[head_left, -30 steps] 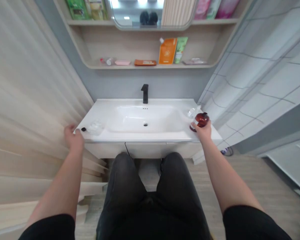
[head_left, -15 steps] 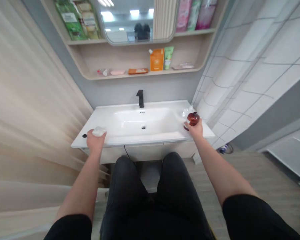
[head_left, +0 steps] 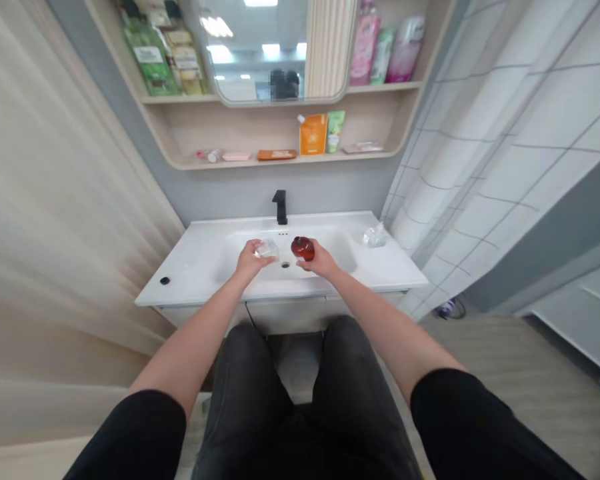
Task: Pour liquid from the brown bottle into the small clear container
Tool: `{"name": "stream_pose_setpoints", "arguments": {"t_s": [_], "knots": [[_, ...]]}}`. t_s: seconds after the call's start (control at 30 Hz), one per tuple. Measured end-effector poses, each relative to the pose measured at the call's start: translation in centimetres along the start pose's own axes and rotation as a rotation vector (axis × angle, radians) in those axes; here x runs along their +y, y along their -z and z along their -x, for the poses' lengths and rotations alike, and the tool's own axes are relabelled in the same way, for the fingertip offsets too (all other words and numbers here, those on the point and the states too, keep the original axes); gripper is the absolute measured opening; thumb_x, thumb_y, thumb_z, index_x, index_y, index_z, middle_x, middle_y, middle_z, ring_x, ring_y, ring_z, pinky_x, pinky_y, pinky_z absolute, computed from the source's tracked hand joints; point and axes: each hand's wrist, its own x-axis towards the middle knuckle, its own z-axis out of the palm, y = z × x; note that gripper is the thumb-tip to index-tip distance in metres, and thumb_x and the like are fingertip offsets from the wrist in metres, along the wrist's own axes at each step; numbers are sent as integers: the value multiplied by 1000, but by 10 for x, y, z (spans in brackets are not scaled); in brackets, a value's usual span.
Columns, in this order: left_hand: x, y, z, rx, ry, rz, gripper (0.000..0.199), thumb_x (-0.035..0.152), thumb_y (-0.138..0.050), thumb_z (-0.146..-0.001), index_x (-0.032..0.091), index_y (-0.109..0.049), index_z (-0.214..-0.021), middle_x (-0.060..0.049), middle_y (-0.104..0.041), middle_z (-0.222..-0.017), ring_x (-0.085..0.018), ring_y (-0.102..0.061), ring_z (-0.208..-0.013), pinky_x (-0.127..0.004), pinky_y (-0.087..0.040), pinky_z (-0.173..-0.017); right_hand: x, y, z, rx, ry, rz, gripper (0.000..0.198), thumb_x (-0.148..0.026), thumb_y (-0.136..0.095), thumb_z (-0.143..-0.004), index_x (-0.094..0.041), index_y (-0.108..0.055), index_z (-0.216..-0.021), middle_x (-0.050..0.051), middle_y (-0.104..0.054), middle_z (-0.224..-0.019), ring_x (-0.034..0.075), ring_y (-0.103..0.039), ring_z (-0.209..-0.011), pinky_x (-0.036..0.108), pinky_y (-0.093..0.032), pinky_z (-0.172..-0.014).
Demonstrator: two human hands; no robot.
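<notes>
Holding a clear container (head_left: 267, 249) in the left hand (head_left: 250, 259) and an amber bottle (head_left: 303, 248) in the right hand (head_left: 321, 259), over the sink basin (head_left: 339, 248).
The left hand's fingers are closed around the container; the right hand's fingers grip the bottle. Both items sit between the hands, near each other but apart. A black round piece (head_left: 165, 281) lies well left of the left hand; a second clear container (head_left: 375, 236) rests right of the right hand. Beyond both hands stands a black faucet (head_left: 281, 208); farther, an orange pouch (head_left: 313, 135).
</notes>
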Motion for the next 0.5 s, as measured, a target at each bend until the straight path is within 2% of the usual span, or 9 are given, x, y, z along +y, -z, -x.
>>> {"name": "stream_pose_setpoints", "arguments": {"t_s": [0.07,0.2,0.33,0.5], "knots": [[0,-12,-7,20,127,179,76,32,-102,-56,22,-61,-119,-5,-74,-110,-25,-71,-101,-39,-55,-95,12,-12,-10,-57,-91,-74,91,-34,-97,-67,-22,-59,-148,8,-82,-124,24,-77,-97,37,-67,-83],[-8,-28,-11,-32,232,229,84,33,-106,-45,23,-67,-119,-4,-74,-108,-27,-71,-101,-41,-57,-94,39,-20,-20,-72,-209,-154,83,-18,-95,-58,-25,-66,-136,4,-83,-115,25,-78,-94,30,-65,-73],[-26,-37,-5,-52,219,285,89,34,-107,-41,24,-68,-121,-5,-74,-113,-27,-71,-106,-40,-58,-95,56,-21,-22,-108,-241,-215,86,-17,-93,-57,-26,-66,-137,5,-83,-117,25,-77,-94,26,-62,-66],[-38,-42,-3,-62,161,303,85,35,-108,-43,25,-66,-116,-4,-73,-116,-26,-72,-108,-38,-58,-92,56,-21,-21,-155,-314,-186,85,-17,-92,-58,-27,-68,-139,5,-83,-114,22,-74,-82,23,-56,-56]]}}
